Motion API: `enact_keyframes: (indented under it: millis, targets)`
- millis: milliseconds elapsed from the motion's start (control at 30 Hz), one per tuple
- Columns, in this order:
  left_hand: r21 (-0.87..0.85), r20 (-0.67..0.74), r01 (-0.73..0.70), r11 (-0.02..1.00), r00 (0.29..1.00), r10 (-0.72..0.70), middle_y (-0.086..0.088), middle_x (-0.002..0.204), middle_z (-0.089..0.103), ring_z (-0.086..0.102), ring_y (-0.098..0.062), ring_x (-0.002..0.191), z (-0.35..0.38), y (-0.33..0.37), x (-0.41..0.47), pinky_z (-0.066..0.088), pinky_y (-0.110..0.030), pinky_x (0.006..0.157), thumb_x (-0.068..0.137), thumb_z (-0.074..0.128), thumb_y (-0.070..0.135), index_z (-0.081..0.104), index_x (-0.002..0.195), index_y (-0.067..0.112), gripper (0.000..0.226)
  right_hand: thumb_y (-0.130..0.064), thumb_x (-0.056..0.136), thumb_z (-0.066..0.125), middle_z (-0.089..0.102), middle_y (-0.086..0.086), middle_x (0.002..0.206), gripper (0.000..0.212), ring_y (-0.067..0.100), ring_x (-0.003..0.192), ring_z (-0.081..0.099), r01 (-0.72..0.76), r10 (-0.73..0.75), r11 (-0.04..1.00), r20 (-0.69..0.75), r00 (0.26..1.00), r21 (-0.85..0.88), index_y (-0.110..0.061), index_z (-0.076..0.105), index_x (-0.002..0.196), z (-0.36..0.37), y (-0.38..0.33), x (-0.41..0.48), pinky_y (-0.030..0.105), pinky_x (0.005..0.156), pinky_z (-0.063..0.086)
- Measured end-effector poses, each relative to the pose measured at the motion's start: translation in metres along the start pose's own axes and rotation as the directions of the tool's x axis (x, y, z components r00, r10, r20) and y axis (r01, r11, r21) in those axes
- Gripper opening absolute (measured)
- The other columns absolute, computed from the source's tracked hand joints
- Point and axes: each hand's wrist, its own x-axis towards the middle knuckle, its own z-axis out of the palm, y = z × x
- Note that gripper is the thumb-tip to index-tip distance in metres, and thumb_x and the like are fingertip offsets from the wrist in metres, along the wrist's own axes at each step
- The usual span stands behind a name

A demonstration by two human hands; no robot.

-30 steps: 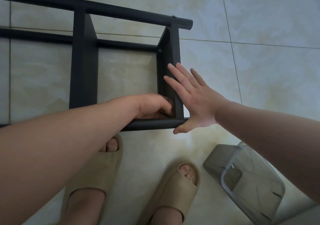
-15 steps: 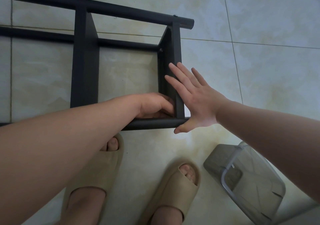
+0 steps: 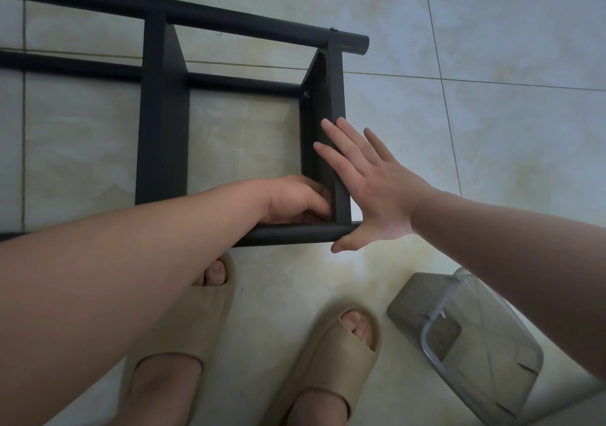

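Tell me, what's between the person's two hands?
In the head view, the black frame's end panel stands between them: the right hand lies flat on its outer face, the left hand curls at its inner corner.

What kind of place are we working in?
Probably a room at home, at floor level: pale glossy floor tiles, feet in beige slippers, a dark metal frame lying on them, and a clear plastic bin.
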Motion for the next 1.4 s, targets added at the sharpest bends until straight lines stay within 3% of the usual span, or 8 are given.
enact_keyframes:
  millis: [233, 400, 600, 933, 1033, 1133, 1233, 1400]
  targets:
    - [-0.088, 0.101, 0.053, 0.995, 0.994, -0.044, -0.006, 0.073, 0.071, 0.07, -0.018, 0.068, 0.0005, 0.0026, -0.0048, 0.053, -0.025, 0.063, 0.093, 0.047, -0.004, 0.071, 0.073, 0.012, 0.035, -0.102, 0.056, 0.04, -0.022, 0.004, 0.167, 0.143, 0.021, 0.152, -0.028, 0.0, 0.0, 1.0, -0.01, 1.0, 0.005, -0.015, -0.003, 0.161, 0.0002, -0.0002, -0.0002, 0.056, 0.125, 0.002]
    - [0.127, -0.067, 0.03, 0.991, 0.998, -0.022, -0.008, 0.077, 0.067, 0.061, -0.025, 0.075, 0.003, 0.003, -0.004, 0.045, -0.033, 0.074, 0.09, 0.063, 0.01, 0.07, 0.084, 0.008, 0.009, -0.102, 0.056, 0.04, -0.021, 0.004, 0.168, 0.143, 0.022, 0.152, -0.027, 0.003, -0.003, 1.0, -0.016, 1.0, 0.002, -0.015, -0.002, 0.161, 0.0003, -0.0001, -0.0001, 0.056, 0.125, 0.002]
    - [0.086, -0.062, 0.008, 0.996, 0.998, -0.002, -0.012, 0.071, 0.056, 0.052, -0.025, 0.072, 0.0023, 0.0026, -0.0044, 0.04, -0.035, 0.071, 0.074, 0.068, 0.009, 0.064, 0.074, 0.008, 0.004, -0.102, 0.055, 0.041, -0.021, 0.004, 0.168, 0.143, 0.021, 0.151, -0.028, 0.001, 0.0, 1.0, -0.021, 1.0, 0.006, -0.014, -0.001, 0.161, 0.0007, -0.0004, -0.0001, 0.054, 0.125, 0.0]
    - [-0.02, 0.029, -0.001, 1.0, 1.0, 0.002, -0.002, 0.067, 0.068, 0.067, -0.014, 0.062, -0.0005, 0.0025, -0.0036, 0.053, -0.023, 0.062, 0.09, 0.051, -0.012, 0.069, 0.082, 0.008, 0.028, -0.101, 0.056, 0.043, -0.02, 0.005, 0.168, 0.143, 0.021, 0.152, -0.027, 0.0, 0.0, 1.0, -0.022, 1.0, 0.003, -0.014, -0.001, 0.161, -0.0002, -0.0009, -0.0003, 0.055, 0.125, 0.001]
    - [-0.11, 0.08, 0.026, 0.994, 0.997, -0.017, -0.006, 0.073, 0.071, 0.07, -0.017, 0.067, -0.0008, 0.0032, -0.0047, 0.054, -0.025, 0.062, 0.091, 0.048, -0.009, 0.073, 0.071, 0.014, 0.04, -0.101, 0.056, 0.043, -0.02, 0.004, 0.168, 0.143, 0.021, 0.152, -0.027, 0.001, -0.001, 1.0, -0.024, 1.0, 0.006, -0.015, -0.001, 0.161, 0.0004, -0.0008, -0.0003, 0.055, 0.125, 0.001]
    - [-0.032, 0.023, 0.041, 0.999, 0.999, -0.04, -0.006, 0.076, 0.071, 0.068, -0.019, 0.071, 0.0021, 0.0031, -0.0051, 0.052, -0.026, 0.063, 0.093, 0.052, 0.004, 0.071, 0.078, 0.009, 0.024, -0.101, 0.056, 0.043, -0.021, 0.004, 0.167, 0.143, 0.021, 0.151, -0.028, 0.0, 0.0, 1.0, -0.021, 1.0, 0.003, -0.014, -0.001, 0.161, 0.0005, -0.0004, -0.0002, 0.055, 0.125, 0.001]
    - [0.13, -0.095, 0.025, 0.991, 0.995, -0.012, -0.003, 0.065, 0.065, 0.059, -0.017, 0.06, 0.0022, 0.0023, -0.0029, 0.045, -0.024, 0.059, 0.084, 0.067, 0.011, 0.07, 0.064, 0.015, 0.021, -0.101, 0.056, 0.042, -0.021, 0.005, 0.167, 0.144, 0.021, 0.151, -0.028, -0.002, 0.002, 1.0, -0.015, 1.0, 0.001, -0.014, -0.001, 0.161, 0.0001, -0.0007, -0.0001, 0.055, 0.125, 0.0]
    - [0.107, -0.078, 0.023, 0.994, 0.997, -0.015, -0.001, 0.057, 0.057, 0.052, -0.017, 0.055, 0.0026, 0.0034, -0.0044, 0.041, -0.026, 0.058, 0.061, 0.07, 0.02, 0.068, 0.052, 0.02, 0.01, -0.102, 0.056, 0.041, -0.021, 0.005, 0.168, 0.144, 0.022, 0.152, -0.028, -0.003, 0.003, 1.0, -0.015, 1.0, 0.002, -0.013, -0.001, 0.161, -0.0005, -0.0008, -0.0002, 0.055, 0.125, 0.0]
